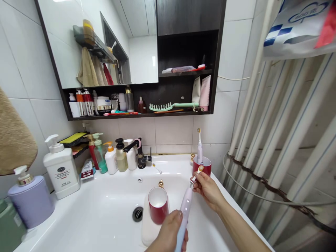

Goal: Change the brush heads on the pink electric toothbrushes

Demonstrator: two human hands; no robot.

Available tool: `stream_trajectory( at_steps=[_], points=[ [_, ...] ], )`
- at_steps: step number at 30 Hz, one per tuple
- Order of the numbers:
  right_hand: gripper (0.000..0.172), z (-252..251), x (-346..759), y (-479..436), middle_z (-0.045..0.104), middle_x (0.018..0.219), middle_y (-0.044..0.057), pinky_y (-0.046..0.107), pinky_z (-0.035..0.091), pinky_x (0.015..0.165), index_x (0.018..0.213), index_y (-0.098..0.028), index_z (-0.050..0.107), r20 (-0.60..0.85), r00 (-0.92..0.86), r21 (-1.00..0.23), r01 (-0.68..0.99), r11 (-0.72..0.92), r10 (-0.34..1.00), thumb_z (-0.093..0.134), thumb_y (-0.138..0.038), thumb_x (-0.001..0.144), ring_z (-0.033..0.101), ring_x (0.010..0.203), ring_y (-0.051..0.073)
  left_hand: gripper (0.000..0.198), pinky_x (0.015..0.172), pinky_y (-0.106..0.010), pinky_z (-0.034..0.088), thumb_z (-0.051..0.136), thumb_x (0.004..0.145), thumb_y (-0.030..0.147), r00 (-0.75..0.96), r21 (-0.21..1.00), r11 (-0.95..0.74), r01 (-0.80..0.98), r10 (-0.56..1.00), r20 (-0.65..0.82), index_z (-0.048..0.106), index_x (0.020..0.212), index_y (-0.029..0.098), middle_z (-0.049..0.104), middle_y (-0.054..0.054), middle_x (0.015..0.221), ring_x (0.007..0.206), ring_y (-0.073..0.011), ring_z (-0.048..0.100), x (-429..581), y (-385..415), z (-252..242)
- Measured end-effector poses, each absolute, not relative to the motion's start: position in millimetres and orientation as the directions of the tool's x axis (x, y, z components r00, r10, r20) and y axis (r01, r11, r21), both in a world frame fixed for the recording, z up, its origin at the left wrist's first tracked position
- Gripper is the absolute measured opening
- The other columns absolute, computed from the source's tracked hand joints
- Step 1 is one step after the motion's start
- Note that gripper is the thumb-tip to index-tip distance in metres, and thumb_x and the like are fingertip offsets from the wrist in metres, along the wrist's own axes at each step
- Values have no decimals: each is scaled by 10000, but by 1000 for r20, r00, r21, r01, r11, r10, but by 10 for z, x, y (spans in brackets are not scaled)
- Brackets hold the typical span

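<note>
My left hand (170,231) is wrapped around the pale purple and blue handle of an electric toothbrush (186,204), held tilted over the basin. At its upper end, my right hand (206,187) pinches the brush head (200,169) between thumb and fingers. A thin shaft shows between handle and head; whether they are joined I cannot tell. Below the left hand's side, a red cup (158,208) with a white inside stands on a whitish pad (147,231). Behind my right hand, another electric toothbrush (200,150) stands upright in a second red cup (207,164).
A loose brush head (157,168) lies on the sink ledge beside the black faucet (141,155). Several pump bottles (122,155) line the left rim. Overhead hangs a dark mirror cabinet (183,94) with toiletries. A white radiator (283,140) borders the right side.
</note>
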State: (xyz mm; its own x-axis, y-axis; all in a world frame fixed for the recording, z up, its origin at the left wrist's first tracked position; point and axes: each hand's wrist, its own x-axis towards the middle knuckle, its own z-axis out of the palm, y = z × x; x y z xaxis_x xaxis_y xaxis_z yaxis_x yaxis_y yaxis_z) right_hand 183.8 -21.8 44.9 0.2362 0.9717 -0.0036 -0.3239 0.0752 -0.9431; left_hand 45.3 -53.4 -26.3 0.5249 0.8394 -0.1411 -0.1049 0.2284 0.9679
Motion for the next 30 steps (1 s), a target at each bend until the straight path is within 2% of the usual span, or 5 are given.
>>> stream_trajectory(
  at_steps=[9,16,24,30],
  points=[
    [192,457,1814,-226,496,466,-48,180,345,415,571,-152,466,88,217,-982,-147,122,972,512,-337,591,405,388,39,547,266,-168,198,287,520,666,550,961,250,-122,823,-144,373,683,150,399,51,384,245,-50,318,437,-570,-194],
    [240,454,1710,-269,513,503,-21,192,351,439,595,-141,504,28,175,-993,-104,47,984,485,-381,599,429,434,56,552,271,-170,213,251,545,661,544,934,311,-177,822,-171,370,714,150,401,51,404,252,-49,329,428,-568,-157],
    [277,457,1630,-277,500,491,-19,205,352,443,580,-145,491,57,118,-996,-57,64,991,448,-417,615,423,430,64,452,266,-160,221,270,615,589,532,958,203,-200,844,-68,370,688,155,410,53,402,253,-44,333,416,-534,-194],
    [282,434,1609,-268,479,479,-30,196,334,417,570,-151,477,86,136,-995,-31,91,987,436,-426,617,401,412,59,439,263,-155,202,265,615,592,499,975,158,-156,865,-61,347,664,163,406,60,404,249,-38,326,420,-526,-199]
  ],
)
